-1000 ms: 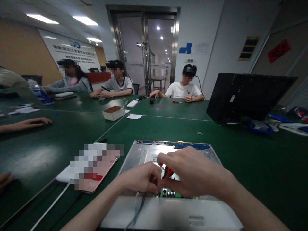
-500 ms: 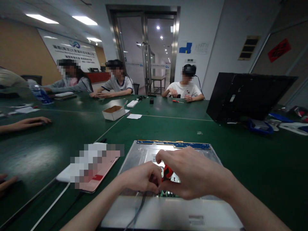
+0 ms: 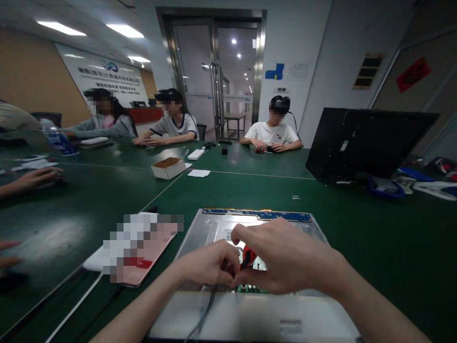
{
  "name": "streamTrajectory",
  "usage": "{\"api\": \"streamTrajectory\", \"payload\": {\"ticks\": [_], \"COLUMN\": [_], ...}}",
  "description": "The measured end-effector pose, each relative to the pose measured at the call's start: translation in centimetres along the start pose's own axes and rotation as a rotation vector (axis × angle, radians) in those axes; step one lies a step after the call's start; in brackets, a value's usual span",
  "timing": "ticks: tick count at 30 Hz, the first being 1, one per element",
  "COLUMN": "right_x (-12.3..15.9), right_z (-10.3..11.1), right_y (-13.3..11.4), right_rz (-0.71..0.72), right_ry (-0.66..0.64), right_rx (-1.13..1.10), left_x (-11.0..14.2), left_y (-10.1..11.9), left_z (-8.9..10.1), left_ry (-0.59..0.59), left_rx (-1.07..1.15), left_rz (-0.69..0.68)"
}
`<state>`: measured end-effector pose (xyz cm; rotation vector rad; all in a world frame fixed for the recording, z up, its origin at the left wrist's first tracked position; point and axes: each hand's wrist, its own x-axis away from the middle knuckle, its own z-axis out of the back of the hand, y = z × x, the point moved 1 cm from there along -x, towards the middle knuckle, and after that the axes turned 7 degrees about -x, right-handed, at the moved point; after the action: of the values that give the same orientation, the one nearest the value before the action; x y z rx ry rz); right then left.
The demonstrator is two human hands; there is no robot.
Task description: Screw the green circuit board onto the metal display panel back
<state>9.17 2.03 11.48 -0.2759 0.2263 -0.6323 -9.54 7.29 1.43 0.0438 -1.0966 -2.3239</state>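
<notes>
My right hand (image 3: pixel 285 257) is closed around a red and black screwdriver handle (image 3: pixel 249 256); its tip is hidden. Beside it, my left hand (image 3: pixel 212 263) is pinched, fingertips close to the screwdriver. What lies between those fingers, if anything, I cannot make out. Beneath both hands is a green circuit board (image 3: pixel 250 288), mostly covered. It sits on a flat silver panel (image 3: pixel 193 238) with a blue circuit strip (image 3: pixel 257 216) along its far edge. A dark cable (image 3: pixel 207 312) runs from under my left hand toward the panel's near edge.
Left of the panel lie a pink phone (image 3: pixel 159 245) and a white item with cables. Farther off are an open small box (image 3: pixel 167 168), a paper slip (image 3: pixel 199 173) and a black monitor (image 3: pixel 360 143). Co-workers sit around the green table (image 3: pixel 257 190); a person's hand (image 3: pixel 39 180) is at left.
My hands and the screwdriver look almost unmoved. Across the table, a co-worker's hands have come down to the tabletop, at the red tool there. A neighbour's hand at left has shifted left.
</notes>
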Motion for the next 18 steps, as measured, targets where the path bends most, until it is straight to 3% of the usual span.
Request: {"api": "streamTrajectory", "payload": {"ticks": [5, 13, 18], "right_x": [-0.2, 0.0, -0.2], "right_z": [-0.1, 0.2, 0.0], "right_y": [0.0, -0.6, -0.3], "right_rz": [-0.075, -0.011, -0.018], "right_ry": [-0.025, -0.014, -0.025], "right_rx": [0.076, 0.018, 0.052], "left_x": [0.0, 0.2, 0.1], "left_y": [0.4, -0.3, -0.6], "left_z": [0.2, 0.0, 0.0], "left_ry": [-0.022, -0.026, -0.038], "left_rx": [0.027, -0.01, -0.031], "left_rz": [-0.015, 0.089, 0.046]}}
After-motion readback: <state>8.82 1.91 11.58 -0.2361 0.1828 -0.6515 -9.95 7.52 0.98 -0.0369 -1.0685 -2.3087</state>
